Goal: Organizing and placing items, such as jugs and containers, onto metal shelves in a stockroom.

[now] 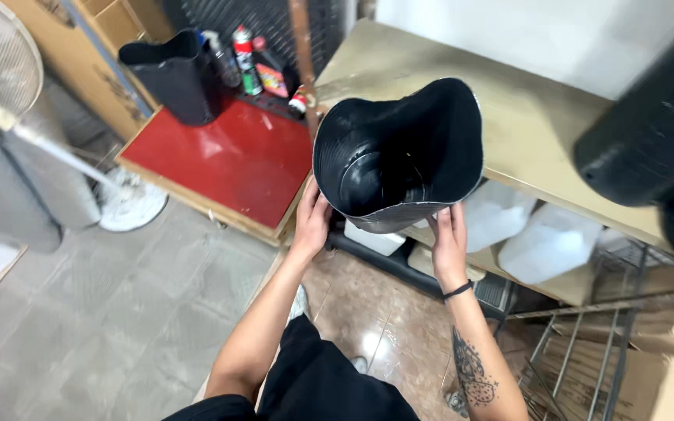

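I hold a black, soft-walled plastic pot (399, 152) up in front of me, its open mouth facing me and its rim bent out of round. My left hand (311, 222) grips its lower left side. On the lower right side, my right hand (448, 238) presses against the wall, a dark band on that wrist. The pot hovers over the edge of a beige shelf top (524, 117).
A second black pot (173, 74) stands on a red-topped table (228, 160) beside spray cans (246, 58). A white standing fan (9, 93) is at the left. White plastic jugs (548, 242) sit under the shelf. A large black object (657, 132) is at the right. Cardboard boxes (665, 382) lie low right.
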